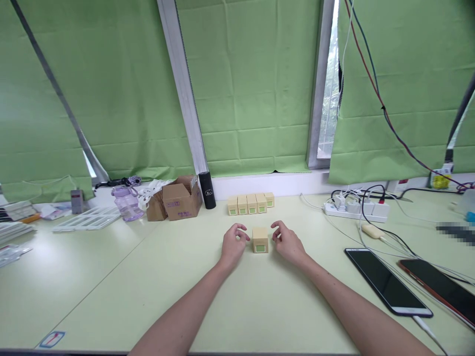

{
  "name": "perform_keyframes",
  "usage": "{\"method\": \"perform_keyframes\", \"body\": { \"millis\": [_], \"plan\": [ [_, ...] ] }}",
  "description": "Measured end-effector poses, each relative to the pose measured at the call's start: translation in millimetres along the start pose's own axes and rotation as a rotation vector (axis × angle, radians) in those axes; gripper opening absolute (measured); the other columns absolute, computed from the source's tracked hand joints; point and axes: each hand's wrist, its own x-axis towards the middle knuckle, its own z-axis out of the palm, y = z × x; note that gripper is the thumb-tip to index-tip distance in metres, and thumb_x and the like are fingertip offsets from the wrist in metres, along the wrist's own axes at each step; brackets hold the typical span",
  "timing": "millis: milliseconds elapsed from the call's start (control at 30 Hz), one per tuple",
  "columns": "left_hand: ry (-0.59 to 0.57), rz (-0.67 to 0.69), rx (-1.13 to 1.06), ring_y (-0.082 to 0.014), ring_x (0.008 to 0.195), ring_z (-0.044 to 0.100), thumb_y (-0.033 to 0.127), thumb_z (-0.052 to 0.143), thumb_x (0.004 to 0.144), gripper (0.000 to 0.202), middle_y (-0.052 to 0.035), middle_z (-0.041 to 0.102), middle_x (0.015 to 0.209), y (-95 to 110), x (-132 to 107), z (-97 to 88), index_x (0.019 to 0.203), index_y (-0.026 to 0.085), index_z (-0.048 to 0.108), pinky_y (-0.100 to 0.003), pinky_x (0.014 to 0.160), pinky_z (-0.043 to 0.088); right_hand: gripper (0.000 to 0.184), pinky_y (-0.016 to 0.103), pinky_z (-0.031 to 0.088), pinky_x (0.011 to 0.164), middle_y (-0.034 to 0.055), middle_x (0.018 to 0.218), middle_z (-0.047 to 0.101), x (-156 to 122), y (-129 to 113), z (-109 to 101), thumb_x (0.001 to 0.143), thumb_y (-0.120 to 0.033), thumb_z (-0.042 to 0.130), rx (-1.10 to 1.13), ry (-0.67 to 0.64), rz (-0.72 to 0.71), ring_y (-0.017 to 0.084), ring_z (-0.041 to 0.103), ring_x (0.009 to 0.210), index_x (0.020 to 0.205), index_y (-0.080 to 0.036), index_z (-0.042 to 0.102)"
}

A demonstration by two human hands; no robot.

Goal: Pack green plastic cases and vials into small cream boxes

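Note:
A small tan cardboard box (pixel 260 239) with a green label on its front stands on the pale table between my hands. Just left of it is my left hand (pixel 234 243), fingers curved and apart, holding nothing. On the other side my right hand (pixel 288 242) has its fingers bent towards the box, with a narrow gap between them and it. Beyond the hands, a row of similar small boxes (pixel 247 204) with green labels stands near the wall; one at the right end sits a little farther back.
An open brown carton (pixel 182 202), a black bottle (pixel 207 190) and a purple jug (pixel 127 203) stand at the back left beside a white divided tray (pixel 89 219). To the right lie a power strip (pixel 356 211) with cables, a phone (pixel 388 281) and another phone (pixel 441 289).

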Motion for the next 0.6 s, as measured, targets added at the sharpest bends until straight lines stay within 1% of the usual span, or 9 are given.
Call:
{"method": "perform_keyframes", "body": {
  "millis": [67,167,267,367,467,600],
  "plan": [
    [0.018,-0.014,0.038,-0.0245,0.082,0.071,0.014,0.054,0.079,0.017,-0.0013,0.076,0.072,1.4,0.6,-1.3,0.091,0.023,0.061,-0.041,0.093,0.047,0.051,0.028,0.031,0.062,-0.0008,0.091,0.074,1.0,2.1,-2.5,0.067,-0.002,0.058,-0.047,-0.039,0.021,0.019,0.061,0.076,0.110,-0.030,0.061],
    [0.037,-0.039,0.078,-0.0247,0.082,0.071,0.013,0.053,0.078,0.018,-0.0014,0.076,0.072,0.8,2.2,-2.0,0.090,0.023,0.062,-0.039,0.091,0.047,0.056,0.028,0.032,0.063,-0.0009,0.096,0.074,0.7,2.8,-4.8,0.063,-0.001,0.061,-0.034,-0.108,0.015,0.018,0.061,0.074,0.110,-0.030,0.064],
    [0.060,-0.047,0.095,-0.0243,0.080,0.071,0.012,0.055,0.076,0.020,-0.0009,0.076,0.073,-2.5,3.6,-2.0,0.090,0.024,0.063,-0.037,0.086,0.047,0.060,0.028,0.037,0.066,0.0011,0.112,0.071,-2.7,0.4,-3.2,0.064,-0.009,0.072,0.029,-0.148,-0.036,0.016,0.061,0.073,0.119,-0.030,0.062],
    [0.074,-0.035,0.111,-0.0235,0.079,0.071,0.010,0.055,0.075,0.022,-0.0002,0.076,0.073,-5.8,4.6,-2.1,0.091,0.024,0.063,-0.036,0.085,0.047,0.067,0.030,0.046,0.071,0.0036,0.126,0.065,-7.7,-2.9,4.0,0.066,-0.019,0.077,0.159,-0.164,-0.113,0.016,0.061,0.077,0.129,-0.029,0.055],
    [0.077,-0.030,0.130,-0.0233,0.080,0.071,0.009,0.055,0.076,0.023,0.0001,0.077,0.074,-7.0,5.1,-2.4,0.091,0.025,0.063,-0.036,0.086,0.047,0.064,0.032,0.050,0.075,0.0040,0.125,0.065,-10.0,-4.6,14.7,0.068,-0.019,0.075,0.293,-0.172,-0.126,0.016,0.062,0.081,0.128,-0.027,0.053],
    [0.068,-0.037,0.141,-0.0234,0.078,0.071,0.009,0.055,0.078,0.021,0.0000,0.076,0.073,-6.2,4.6,-1.8,0.090,0.025,0.062,-0.036,0.085,0.046,0.060,0.033,0.053,0.077,0.0047,0.120,0.069,-1.7,-1.0,25.7,0.067,-0.014,0.072,0.401,-0.091,-0.064,0.015,0.062,0.078,0.123,-0.024,0.054]
  ]
}}
